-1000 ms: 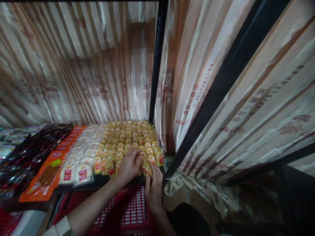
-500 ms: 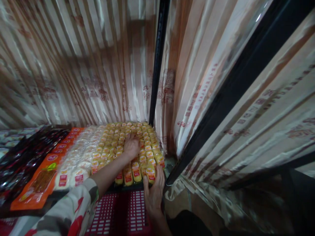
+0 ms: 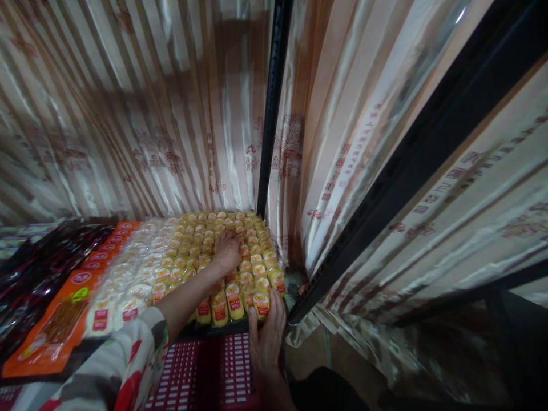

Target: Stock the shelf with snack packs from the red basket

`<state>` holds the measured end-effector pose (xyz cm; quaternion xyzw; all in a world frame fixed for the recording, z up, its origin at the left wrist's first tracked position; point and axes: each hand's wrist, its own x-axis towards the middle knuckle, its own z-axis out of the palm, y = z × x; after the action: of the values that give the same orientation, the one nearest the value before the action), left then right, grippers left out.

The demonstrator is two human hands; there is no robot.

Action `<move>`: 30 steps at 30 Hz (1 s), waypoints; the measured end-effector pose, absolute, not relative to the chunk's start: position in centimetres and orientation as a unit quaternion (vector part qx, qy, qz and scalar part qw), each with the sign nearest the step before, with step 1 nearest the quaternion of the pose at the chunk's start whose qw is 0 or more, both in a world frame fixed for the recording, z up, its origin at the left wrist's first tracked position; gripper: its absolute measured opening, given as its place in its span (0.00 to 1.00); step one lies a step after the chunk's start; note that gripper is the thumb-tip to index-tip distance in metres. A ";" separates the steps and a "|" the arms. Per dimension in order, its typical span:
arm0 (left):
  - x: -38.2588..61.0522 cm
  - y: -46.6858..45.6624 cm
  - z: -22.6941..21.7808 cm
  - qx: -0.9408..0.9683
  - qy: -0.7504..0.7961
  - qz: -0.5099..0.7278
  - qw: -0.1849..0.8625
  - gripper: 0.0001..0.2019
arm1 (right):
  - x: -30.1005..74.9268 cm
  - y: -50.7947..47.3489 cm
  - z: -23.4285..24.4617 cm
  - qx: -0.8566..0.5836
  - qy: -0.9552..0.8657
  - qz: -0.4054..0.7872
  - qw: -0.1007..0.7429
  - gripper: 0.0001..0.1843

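Small yellow wrapped packets (image 3: pixel 184 251), apparently snack cakes with red and white labels, stand in close rows on the shelf. My left hand (image 3: pixel 229 252) lies on top of these rows, its fingers stretched forward over the packets. At the front right corner, my right hand (image 3: pixel 269 326) has its thumb and fingers around the sides of a yellow packet (image 3: pixel 260 302). That packet's label faces me. Part of its lower end is hidden by the hand.
Left of the yellow rows are white wrapped packets (image 3: pixel 128 291), orange packs (image 3: pixel 64 319) and dark shiny packs (image 3: pixel 38 279). A magenta plastic crate (image 3: pixel 235 365) sits below the shelf. Black posts (image 3: pixel 270 114) and printed curtains (image 3: pixel 171 114) enclose the back and right.
The view has shifted slightly, so the packs appear a little farther left. Both hands keep nearly the same places on the yellow packets.
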<state>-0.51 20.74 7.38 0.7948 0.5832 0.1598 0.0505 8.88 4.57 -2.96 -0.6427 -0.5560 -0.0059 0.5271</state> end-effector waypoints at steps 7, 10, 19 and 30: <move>-0.8 21.0 7.4 0.799 0.575 0.165 0.069 0.07 | 9.0 4.5 -3.0 -0.641 -0.560 -0.009 0.526 0.28; -1.0 20.8 7.3 0.809 0.555 0.177 0.072 0.07 | 9.0 4.5 -2.9 -0.640 -0.560 -0.005 0.526 0.27; -1.8 21.0 7.0 0.825 0.533 0.170 0.079 0.09 | 9.0 4.6 -3.0 -0.639 -0.558 -0.007 0.529 0.27; -2.3 21.7 7.1 0.827 0.528 0.177 0.081 0.08 | 8.9 4.6 -3.0 -0.643 -0.556 -0.003 0.527 0.27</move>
<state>-2.27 21.72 7.12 0.8269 0.5276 0.1773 0.0805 8.90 4.57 -3.02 -0.6429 -0.5562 -0.0027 0.5266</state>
